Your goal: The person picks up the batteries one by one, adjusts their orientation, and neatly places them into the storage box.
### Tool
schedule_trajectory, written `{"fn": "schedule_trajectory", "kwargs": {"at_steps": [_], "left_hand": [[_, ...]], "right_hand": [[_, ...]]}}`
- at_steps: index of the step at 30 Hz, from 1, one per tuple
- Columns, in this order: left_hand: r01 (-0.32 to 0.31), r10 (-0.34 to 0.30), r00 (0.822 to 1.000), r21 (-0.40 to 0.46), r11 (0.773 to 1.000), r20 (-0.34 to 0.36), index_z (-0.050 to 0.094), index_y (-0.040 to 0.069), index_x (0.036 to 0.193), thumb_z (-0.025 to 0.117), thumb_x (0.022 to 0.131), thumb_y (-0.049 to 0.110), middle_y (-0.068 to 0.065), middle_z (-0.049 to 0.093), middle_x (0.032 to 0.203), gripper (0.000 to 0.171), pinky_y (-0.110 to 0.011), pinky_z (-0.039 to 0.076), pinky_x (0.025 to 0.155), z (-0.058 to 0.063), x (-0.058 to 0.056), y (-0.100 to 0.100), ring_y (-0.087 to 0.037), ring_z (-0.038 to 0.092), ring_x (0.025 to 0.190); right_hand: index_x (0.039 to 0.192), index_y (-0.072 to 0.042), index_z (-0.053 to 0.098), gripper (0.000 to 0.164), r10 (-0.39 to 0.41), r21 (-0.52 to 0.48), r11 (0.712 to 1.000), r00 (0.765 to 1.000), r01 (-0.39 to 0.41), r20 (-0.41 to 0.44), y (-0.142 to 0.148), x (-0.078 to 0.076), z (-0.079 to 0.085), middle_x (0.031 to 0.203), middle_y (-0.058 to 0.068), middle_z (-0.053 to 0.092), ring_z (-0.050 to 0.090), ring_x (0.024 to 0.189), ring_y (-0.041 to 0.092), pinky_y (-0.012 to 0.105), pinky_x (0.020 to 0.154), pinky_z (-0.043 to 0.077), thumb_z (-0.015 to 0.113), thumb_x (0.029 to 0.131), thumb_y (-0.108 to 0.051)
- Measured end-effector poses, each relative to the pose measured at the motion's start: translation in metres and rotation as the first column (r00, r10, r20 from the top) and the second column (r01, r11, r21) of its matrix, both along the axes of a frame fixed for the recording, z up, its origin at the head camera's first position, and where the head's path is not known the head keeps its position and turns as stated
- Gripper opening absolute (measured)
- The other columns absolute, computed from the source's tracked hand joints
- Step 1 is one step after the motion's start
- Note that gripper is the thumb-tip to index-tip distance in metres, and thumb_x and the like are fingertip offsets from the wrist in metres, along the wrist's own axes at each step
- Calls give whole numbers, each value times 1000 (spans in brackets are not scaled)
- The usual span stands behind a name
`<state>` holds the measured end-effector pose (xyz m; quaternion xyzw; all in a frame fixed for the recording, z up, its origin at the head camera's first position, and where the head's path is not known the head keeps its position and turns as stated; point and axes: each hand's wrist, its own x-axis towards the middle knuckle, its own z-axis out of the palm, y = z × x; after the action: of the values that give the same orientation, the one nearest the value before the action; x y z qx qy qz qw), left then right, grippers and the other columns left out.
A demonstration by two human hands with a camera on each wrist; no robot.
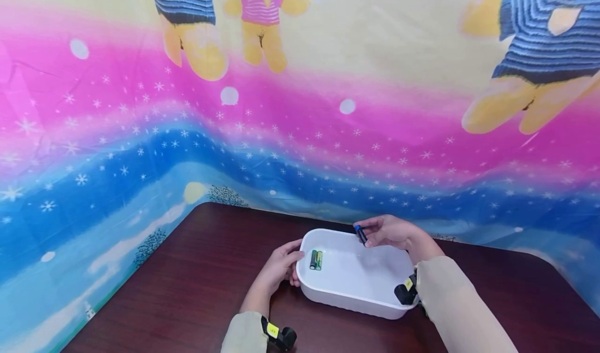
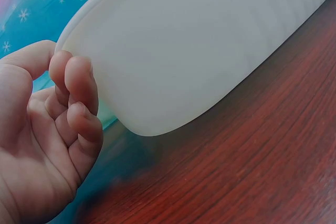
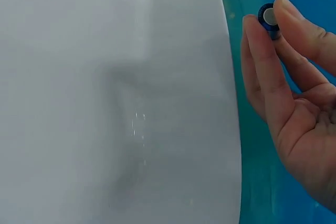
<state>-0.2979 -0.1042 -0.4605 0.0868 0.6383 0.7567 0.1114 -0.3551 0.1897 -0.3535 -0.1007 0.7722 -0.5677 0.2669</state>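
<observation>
A white plastic basin (image 1: 361, 303) with rounded corners is on the dark wooden table. My left hand (image 1: 279, 264) pinches its left rim; in the left wrist view the thumb and curled fingers of that hand (image 2: 50, 124) meet at the rim's edge. Two green batteries (image 1: 316, 260) lie side by side inside, near the left end. Over the basin's far rim, my right hand (image 1: 391, 231) pinches a blue and black battery (image 1: 361, 235) between thumb and fingers. The right wrist view shows the flat end of that battery (image 3: 269, 17) facing the camera.
The brown table (image 1: 234, 233) has rounded far corners. Behind it hangs a colourful cloth (image 1: 300, 150) printed with bears and snowflakes, close to the table's far edge. Black wrist cameras (image 1: 281, 336) are strapped to both forearms, the right one overlapping the basin's near right corner.
</observation>
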Motion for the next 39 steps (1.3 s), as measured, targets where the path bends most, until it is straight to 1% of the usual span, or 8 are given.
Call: {"fn": "schedule_trajectory", "kwargs": {"at_steps": [6, 12, 16, 23, 28, 33, 37, 39], "left_hand": [[1, -1, 1000, -3, 1000, 4, 40, 4, 139, 54, 91, 20, -3, 49, 47, 53, -23, 43, 37, -1, -1, 0, -11, 50, 35], [0, 0, 1000, 3, 1000, 6, 40, 4, 139, 54, 90, 19, -3, 50, 47, 52, -23, 43, 37, -2, -2, 0, -11, 50, 35], [0, 0, 1000, -1, 1000, 9, 40, 4, 139, 54, 91, 18, -4, 49, 48, 52, -23, 44, 38, -1, -2, 0, -11, 50, 35], [-5, 5, 1000, -13, 1000, 8, 40, 5, 139, 54, 91, 19, -5, 49, 49, 52, -23, 44, 38, 1, 0, 0, -11, 49, 35], [-6, 6, 1000, -18, 1000, 8, 40, 5, 139, 54, 92, 18, -4, 49, 48, 51, -23, 44, 38, 1, -1, 0, -11, 50, 35], [2, -2, 1000, -18, 1000, 0, 39, 5, 139, 55, 92, 19, -3, 50, 48, 52, -22, 44, 38, 1, 0, 0, -11, 50, 36], [4, -4, 1000, -16, 1000, 2, 40, 5, 139, 55, 92, 20, -3, 50, 48, 52, -22, 44, 38, 1, 0, 1, -11, 50, 36], [-1, 1, 1000, -14, 1000, 5, 41, 5, 138, 55, 91, 19, -3, 50, 47, 51, -23, 44, 37, 0, 0, 1, -11, 50, 36]], "right_hand": [[132, 6, 46, 65, 61, 22, 998, 998, -61, -10, -10, -7, -9, 107, 15, 60, 60, 95, 22, 40, 82, 52, 71, 72, 10], [130, 7, 48, 64, 196, 10, 981, 979, -195, -49, -13, -8, -17, 105, 16, 61, 61, 94, 23, 38, 77, 54, 68, 70, 16], [128, 6, 51, 62, 238, 28, 971, 969, -236, -67, -14, -6, -20, 103, 15, 63, 61, 92, 23, 36, 74, 54, 69, 70, 17], [125, 3, 55, 59, 256, 117, 963, 960, -243, -109, -21, -5, -23, 100, 13, 62, 60, 91, 21, 35, 74, 54, 71, 69, 15], [121, 1, 59, 56, 317, 252, 929, 936, -273, -154, -34, -6, -29, 96, 9, 63, 60, 85, 17, 33, 73, 54, 77, 68, 2], [115, 0, 62, 53, 339, 355, 897, 924, -262, -175, -48, -5, -42, 85, 5, 63, 61, 69, 14, 31, 61, 54, 81, 66, -5], [108, -2, 63, 49, 336, 429, 877, 913, -215, -230, -56, -3, -49, 73, 0, 62, 52, 57, 9, 24, 47, 44, 83, 65, -10], [107, -2, 63, 48, 339, 453, 870, 902, -193, -267, -59, -3, -52, 70, -1, 60, 48, 56, 9, 22, 47, 39, 83, 65, -14]]}}
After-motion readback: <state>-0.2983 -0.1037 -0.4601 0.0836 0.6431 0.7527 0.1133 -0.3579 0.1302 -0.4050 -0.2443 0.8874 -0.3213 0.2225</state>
